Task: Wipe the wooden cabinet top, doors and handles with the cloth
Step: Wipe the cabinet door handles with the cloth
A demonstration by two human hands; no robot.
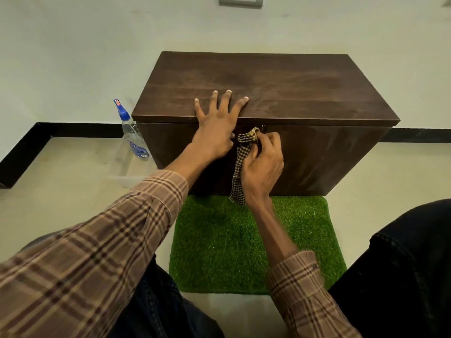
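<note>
You have a dark brown wooden cabinet [266,86], a cloth [240,167] checked in yellow and black, a green grass-like mat [219,240], a clear spray bottle [133,132] with a blue head and label, brown plaid sleeves [97,240], a pale wall [73,45], and a black skirting [29,147].

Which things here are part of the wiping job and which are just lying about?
In the job: dark brown wooden cabinet; yellow-and-black checked cloth; right hand gripping it; left hand flat on the top.
Lying about: clear spray bottle with blue nozzle; green artificial-grass mat.
</note>
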